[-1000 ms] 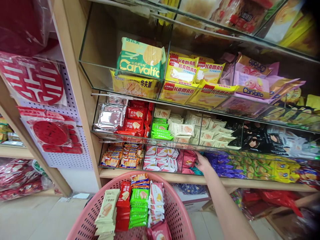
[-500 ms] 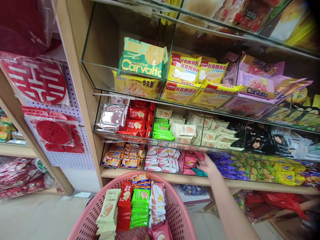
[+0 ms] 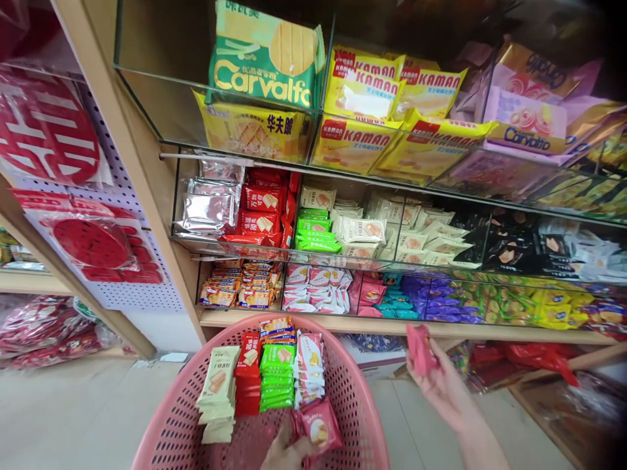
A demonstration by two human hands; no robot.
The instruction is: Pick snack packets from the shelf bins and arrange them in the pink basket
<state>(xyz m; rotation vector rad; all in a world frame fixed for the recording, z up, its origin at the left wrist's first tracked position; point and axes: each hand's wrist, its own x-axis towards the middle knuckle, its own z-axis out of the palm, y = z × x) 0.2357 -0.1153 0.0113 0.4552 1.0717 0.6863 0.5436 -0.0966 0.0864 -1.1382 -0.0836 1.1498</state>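
The right hand (image 3: 441,385) grasps a pink snack packet (image 3: 420,349) beside the pink basket (image 3: 353,391). The left hand (image 3: 287,450) fingers hold a red packet (image 3: 318,427) inside the basket.

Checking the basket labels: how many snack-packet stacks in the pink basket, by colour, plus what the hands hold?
In the pink perforated plastic basket:
Cream packet stack: 1
Red packet stack: 1
Green packet stack: 1
White-and-pink packet stack: 1
Orange packets at the back: 1 stack
Pink packets at left hand: 1 pile
Pink packet in right hand: 1
Total: 7
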